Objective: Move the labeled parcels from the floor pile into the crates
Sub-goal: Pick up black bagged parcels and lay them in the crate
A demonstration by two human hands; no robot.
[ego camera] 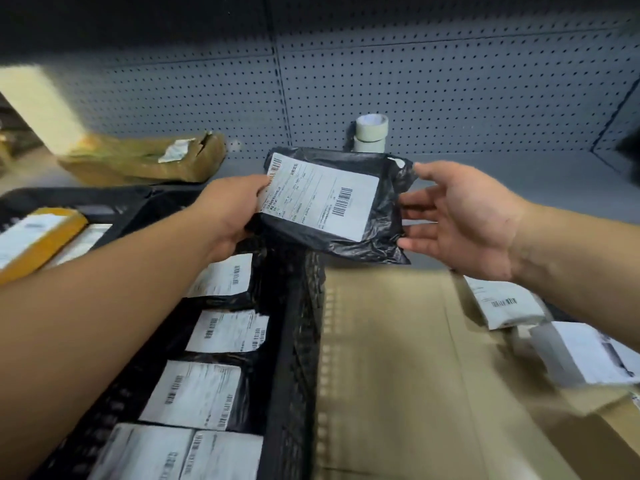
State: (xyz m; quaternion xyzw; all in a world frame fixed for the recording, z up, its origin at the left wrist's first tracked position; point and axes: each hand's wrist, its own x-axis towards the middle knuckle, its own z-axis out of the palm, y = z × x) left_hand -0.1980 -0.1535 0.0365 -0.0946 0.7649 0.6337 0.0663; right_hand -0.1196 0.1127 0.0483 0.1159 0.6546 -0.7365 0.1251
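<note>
Head view | left hand [235,209] pinches black parcel [332,202] above crate [294,323], label up to read | right hand [464,216] beside parcel, fingers spread, holding nothing

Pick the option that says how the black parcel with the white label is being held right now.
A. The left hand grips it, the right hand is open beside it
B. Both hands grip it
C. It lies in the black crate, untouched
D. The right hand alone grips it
A: the left hand holds the black parcel by its left edge, thumb on the label, while the right hand is spread open at its right edge.
</note>
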